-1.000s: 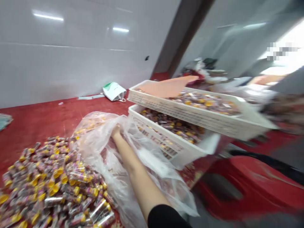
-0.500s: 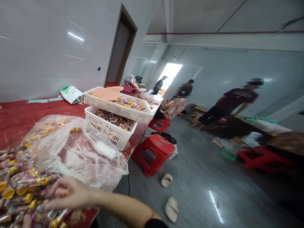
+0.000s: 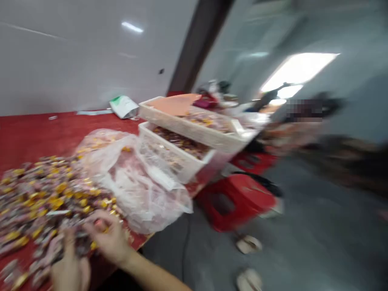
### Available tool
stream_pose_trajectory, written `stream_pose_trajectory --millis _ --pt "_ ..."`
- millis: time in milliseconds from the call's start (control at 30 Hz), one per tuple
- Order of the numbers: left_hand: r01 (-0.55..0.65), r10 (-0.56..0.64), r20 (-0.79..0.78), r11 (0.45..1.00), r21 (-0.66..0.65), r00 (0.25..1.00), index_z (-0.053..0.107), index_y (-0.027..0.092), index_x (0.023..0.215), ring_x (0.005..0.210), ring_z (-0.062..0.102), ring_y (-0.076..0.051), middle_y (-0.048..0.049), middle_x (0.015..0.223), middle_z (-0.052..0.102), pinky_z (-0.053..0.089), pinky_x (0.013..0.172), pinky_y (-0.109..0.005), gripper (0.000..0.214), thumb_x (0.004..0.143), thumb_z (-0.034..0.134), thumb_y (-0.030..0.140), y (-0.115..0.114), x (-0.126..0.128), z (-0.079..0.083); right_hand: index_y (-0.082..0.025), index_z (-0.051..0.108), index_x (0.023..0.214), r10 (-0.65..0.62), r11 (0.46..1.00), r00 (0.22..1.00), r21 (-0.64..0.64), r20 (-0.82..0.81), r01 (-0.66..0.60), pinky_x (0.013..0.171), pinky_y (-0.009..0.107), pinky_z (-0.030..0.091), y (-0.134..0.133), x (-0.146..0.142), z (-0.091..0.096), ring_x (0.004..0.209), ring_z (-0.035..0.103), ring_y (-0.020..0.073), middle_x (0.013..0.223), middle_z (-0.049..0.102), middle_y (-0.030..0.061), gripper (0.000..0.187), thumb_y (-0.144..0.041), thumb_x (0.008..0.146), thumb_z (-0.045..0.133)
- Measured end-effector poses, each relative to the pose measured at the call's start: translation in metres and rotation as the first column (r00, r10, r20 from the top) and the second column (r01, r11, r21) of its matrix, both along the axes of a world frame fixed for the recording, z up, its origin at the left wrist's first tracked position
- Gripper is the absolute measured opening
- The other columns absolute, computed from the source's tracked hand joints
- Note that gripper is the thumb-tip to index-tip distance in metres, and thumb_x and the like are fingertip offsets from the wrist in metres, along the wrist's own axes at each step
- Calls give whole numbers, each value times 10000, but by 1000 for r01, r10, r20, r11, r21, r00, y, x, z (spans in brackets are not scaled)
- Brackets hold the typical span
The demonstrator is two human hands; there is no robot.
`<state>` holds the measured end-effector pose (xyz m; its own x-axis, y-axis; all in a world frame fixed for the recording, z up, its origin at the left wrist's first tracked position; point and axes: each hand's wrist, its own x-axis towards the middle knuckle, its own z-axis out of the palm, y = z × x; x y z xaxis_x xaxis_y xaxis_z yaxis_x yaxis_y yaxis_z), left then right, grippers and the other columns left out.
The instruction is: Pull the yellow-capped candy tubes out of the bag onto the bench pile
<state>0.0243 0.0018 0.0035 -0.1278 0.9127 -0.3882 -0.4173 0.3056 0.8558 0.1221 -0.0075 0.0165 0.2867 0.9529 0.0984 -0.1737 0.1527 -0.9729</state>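
Note:
My left hand (image 3: 68, 262) is low at the table's front edge, over loose clear tubes with yellow caps (image 3: 57, 200). Its thumb points up, but blur hides what its fingers do. Beside it, my right hand (image 3: 110, 240) has curled fingers at the right end of the pile. Something small and reddish shows between them, with a bit of yellow, too smeared to name. The tubes are spread thickly over the red tabletop (image 3: 24, 137). A crumpled translucent plastic bag (image 3: 133, 178) lies just beyond my right hand, with more yellow-capped tubes inside its far end.
Two white baskets of tubes stand stacked: a lower one (image 3: 194, 171) and an upper one (image 3: 221, 141) with an orange sheet (image 3: 176, 104) on it. A white-green packet (image 3: 123, 107) lies near the wall. Red stools (image 3: 242, 194) and pale slippers (image 3: 249, 244) are on the floor. Blurred people are farther back.
My view has swung left, so table and baskets appear farther right. My left hand has come more into sight, close to my right hand. The standing person at the right is out of view.

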Motion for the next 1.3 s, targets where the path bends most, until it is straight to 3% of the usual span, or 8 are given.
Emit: stream_pose_trajectory --millis 167,300,400,500,667,867,1100,1300 --pt "-267 253 127 958 110 959 660 229 904 1020 669 -194 -13 981 733 524 892 -288 379 614 881 332 -3 17 23 -182 681 733 46 999 999 -21 9 -45 704 252 491 7 3 -7 704 585 137 723 640 6 230 -396 793 742" --pt "-309 314 214 949 -56 925 672 191 945 791 678 -154 -25 891 727 539 674 -243 385 641 870 320 -1 13 22 -209 635 891 199 973 979 -112 -49 -203 531 216 439 0 7 -9 548 480 103 652 522 -37 300 -506 906 588" --pt "-264 312 250 942 -208 917 682 149 894 601 599 -102 -10 786 692 472 490 -199 398 608 888 333 -2 4 19 -254 590 1205 198 980 960 -49 197 -192 779 271 527 -16 20 -3 884 620 160 962 624 37 298 -424 983 487" --pt "-241 312 290 937 -254 905 677 132 838 565 558 -79 3 732 657 465 474 -184 398 599 887 371 -3 0 17 -257 543 1293 145 972 867 96 477 -215 1028 339 449 -29 33 0 1174 553 201 1208 584 83 328 -264 966 539" --pt "-165 230 322 962 -217 918 646 132 825 568 532 -69 4 745 637 433 456 -171 479 532 912 402 -5 1 19 -236 595 1163 10 940 774 258 633 -223 840 324 546 -36 40 -3 962 623 201 1014 618 79 283 -127 902 604" --pt "-80 108 283 991 -109 953 568 167 792 562 496 -72 40 681 552 363 426 -166 502 521 916 407 -12 3 25 -297 615 1300 -156 908 733 389 662 -159 800 311 573 -39 43 -1 936 647 194 1042 615 85 504 -34 869 616" --pt "80 -81 218 997 10 973 558 164 793 523 419 -48 47 620 494 245 409 -138 432 630 862 423 -19 0 20 -302 496 1441 240 912 795 152 558 -382 1019 370 499 -47 49 4 1198 575 212 1241 574 114 508 -107 977 428" --pt "229 -232 170 973 32 958 537 155 742 460 317 -28 58 541 435 146 403 -148 411 701 804 466 -17 -10 16 -321 555 1390 168 940 849 179 501 -292 1044 388 473 -40 51 2 1229 547 219 1264 555 105 452 -162 974 478"
